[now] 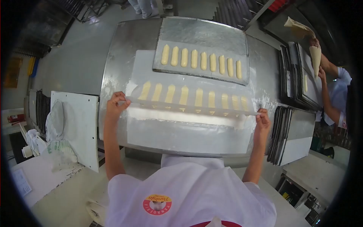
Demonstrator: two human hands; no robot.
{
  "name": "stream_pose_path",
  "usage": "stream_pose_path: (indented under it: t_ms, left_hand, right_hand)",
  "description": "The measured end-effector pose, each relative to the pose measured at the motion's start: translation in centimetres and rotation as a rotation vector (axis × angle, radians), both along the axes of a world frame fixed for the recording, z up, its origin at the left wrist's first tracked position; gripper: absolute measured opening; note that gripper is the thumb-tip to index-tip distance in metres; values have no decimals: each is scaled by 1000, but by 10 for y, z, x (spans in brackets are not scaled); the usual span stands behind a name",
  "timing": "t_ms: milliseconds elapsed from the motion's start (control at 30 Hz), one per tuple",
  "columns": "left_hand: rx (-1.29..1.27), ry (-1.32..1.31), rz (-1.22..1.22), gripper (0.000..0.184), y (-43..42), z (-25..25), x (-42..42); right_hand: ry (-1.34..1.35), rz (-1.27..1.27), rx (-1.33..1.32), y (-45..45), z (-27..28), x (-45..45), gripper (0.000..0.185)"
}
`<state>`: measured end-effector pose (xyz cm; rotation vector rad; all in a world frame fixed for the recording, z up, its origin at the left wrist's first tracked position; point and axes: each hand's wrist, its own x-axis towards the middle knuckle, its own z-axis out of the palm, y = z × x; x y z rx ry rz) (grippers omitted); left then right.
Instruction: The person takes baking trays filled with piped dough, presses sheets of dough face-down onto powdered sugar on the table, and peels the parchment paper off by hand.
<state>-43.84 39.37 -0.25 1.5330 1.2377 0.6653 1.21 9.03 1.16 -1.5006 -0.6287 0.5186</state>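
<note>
My left hand (118, 101) is closed on the near left corner of a sheet of baking paper (193, 108), and my right hand (262, 118) pinches its near right corner. A row of pale yellow piped batter strips (184, 94) lies on this sheet, partly seen through the lifted near edge. Under and in front of the edge is a band of white powder (185, 116) on paper covering the metal table (121, 49). Beyond the sheet, a metal baking tray (204, 32) carries another row of piped batter fingers (194, 59) on paper.
On the right, a co-worker's hands hold a piping bag (315, 58) over a stack of trays (293, 75). Another stack of trays (281, 132) stands beside the table's right edge. At left are a white board (75, 128), a round sieve (57, 119) and a plastic bag (62, 153).
</note>
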Motion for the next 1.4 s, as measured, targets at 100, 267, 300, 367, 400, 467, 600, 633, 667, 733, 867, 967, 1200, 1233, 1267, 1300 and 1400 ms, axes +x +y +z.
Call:
stream_pose_path:
  t_ms: [100,267,300,367,400,467,600,633,667,733,867,967,1200,1233,1267,1300,1400]
  left_hand:
    - [122,-9,-69,13,-19,-52,-19]
    - [-13,61,246,14,-69,-53,10]
    - [-106,-57,448,17,-74,-49,14]
    - [-100,77,433,20,-76,-50,17]
    - [-90,212,416,23,-77,-51,19]
    - [-51,218,350,24,-78,-51,15]
    - [-8,256,319,25,-72,-52,11]
    - [-9,253,314,25,-71,-54,9]
    - [8,273,271,25,-70,-58,5]
    - [32,286,225,25,-64,-66,0]
    - [64,286,215,24,-54,-54,12]
    - [81,305,211,24,-38,-57,24]
    - [-4,157,225,22,-28,-41,9]
    - [-5,159,231,22,-29,-29,7]
    - [-13,131,237,21,-31,-14,7]
    - [-19,102,240,21,-31,-6,7]
    - [-44,49,199,20,-27,-9,3]
  right_hand:
    - [-16,-29,-218,-21,-38,-19,10]
    - [98,-96,-403,-31,-47,-51,9]
    - [98,-101,-405,-28,-48,-56,9]
    - [185,-252,-409,-21,-52,-58,20]
    - [102,-213,-403,-21,-56,-59,32]
    - [90,-220,-437,-24,-62,-55,36]
    - [107,-233,-516,-15,-70,-48,35]
    - [130,-263,-532,-13,-71,-46,31]
    - [129,-270,-532,-16,-75,-44,31]
    - [57,-241,-532,-19,-84,-38,21]
    - [39,-256,-516,2,-77,-36,14]
    - [-144,-236,-555,20,-70,-32,10]
    - [-43,-130,-381,14,-53,-20,8]
    - [12,-130,-302,15,-40,-22,8]
    - [0,-127,-311,13,-32,-21,9]
    - [0,-124,-311,13,-26,-22,9]
    - [86,-118,-302,16,-29,-19,9]
